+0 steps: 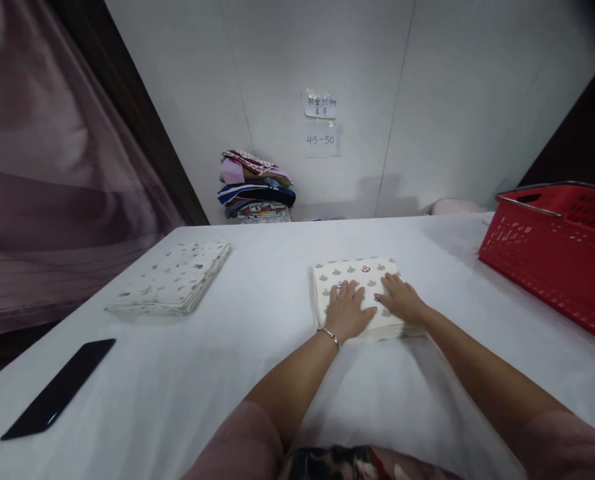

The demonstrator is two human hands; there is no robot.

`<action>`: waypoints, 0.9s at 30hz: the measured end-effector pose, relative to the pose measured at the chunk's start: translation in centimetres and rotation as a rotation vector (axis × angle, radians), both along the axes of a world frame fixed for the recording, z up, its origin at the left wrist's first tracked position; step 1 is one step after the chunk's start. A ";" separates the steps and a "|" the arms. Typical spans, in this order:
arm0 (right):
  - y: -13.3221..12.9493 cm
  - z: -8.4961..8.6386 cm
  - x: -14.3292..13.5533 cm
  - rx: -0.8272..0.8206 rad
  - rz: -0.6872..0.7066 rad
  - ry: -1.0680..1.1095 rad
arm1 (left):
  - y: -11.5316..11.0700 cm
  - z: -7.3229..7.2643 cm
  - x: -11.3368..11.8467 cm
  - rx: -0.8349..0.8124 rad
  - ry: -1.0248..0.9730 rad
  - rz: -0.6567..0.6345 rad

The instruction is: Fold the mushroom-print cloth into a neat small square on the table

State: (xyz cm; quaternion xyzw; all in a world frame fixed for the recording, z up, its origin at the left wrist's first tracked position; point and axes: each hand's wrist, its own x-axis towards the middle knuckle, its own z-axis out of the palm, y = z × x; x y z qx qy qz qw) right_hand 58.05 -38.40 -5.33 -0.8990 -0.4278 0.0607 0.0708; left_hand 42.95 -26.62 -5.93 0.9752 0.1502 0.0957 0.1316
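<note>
A folded white cloth with grey and red motifs lies on the white-covered table, in front of my body. My left hand rests flat on its left half, fingers spread, with a silver bracelet on the wrist. On the right half lies my right hand, palm down with its fingers apart. Both hands press on the top layer and neither grips it. Another folded cloth with small dark prints sits at the left side of the table.
A dark flat phone-like object lies at the front left. At the right edge stands a red plastic basket. Stacked fabrics are beyond the far edge, below paper signs on the wall. A pinkish curtain hangs at left.
</note>
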 end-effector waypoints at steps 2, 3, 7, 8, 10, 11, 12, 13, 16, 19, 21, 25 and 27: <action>1.0 1.3 0.1 -0.017 -0.008 0.013 | 0.0 0.1 0.0 0.009 0.000 0.000; 1.6 2.0 0.1 0.003 -0.008 0.000 | 0.1 0.1 0.0 0.015 0.000 0.000; 3.3 3.0 0.3 0.148 0.046 -0.132 | 0.3 0.3 0.0 0.030 0.008 -0.002; 3.4 2.6 0.5 0.137 0.049 -0.135 | 0.3 0.3 0.0 0.031 0.014 -0.004; 3.2 1.4 1.0 0.070 0.027 -0.103 | 0.3 0.2 -0.1 0.027 0.025 -0.010; 3.0 0.7 1.3 0.037 0.014 -0.082 | 0.2 0.2 -0.1 0.023 0.031 -0.012; 2.8 0.1 1.5 0.015 0.005 -0.067 | 0.1 0.2 -0.1 0.020 0.035 -0.012; 2.6 -0.4 1.7 0.007 0.003 -0.063 | 0.1 0.3 -0.1 0.014 0.039 -0.011; 2.4 -1.1 2.0 0.009 0.010 -0.078 | 0.3 1.0 0.3 -0.057 0.109 -0.025; 2.4 -1.0 2.0 0.018 0.007 -0.095 | 1.5 1.9 0.7 -0.114 0.127 0.017; 2.4 -1.1 2.1 0.030 0.013 -0.093 | 2.6 2.0 0.7 -0.092 0.064 0.101; 2.2 -1.3 2.2 0.038 0.020 -0.080 | 4.1 0.9 0.0 -0.108 0.036 0.180; 2.3 -1.4 2.2 0.040 0.017 -0.084 | 4.1 0.3 -0.1 -0.118 0.027 0.186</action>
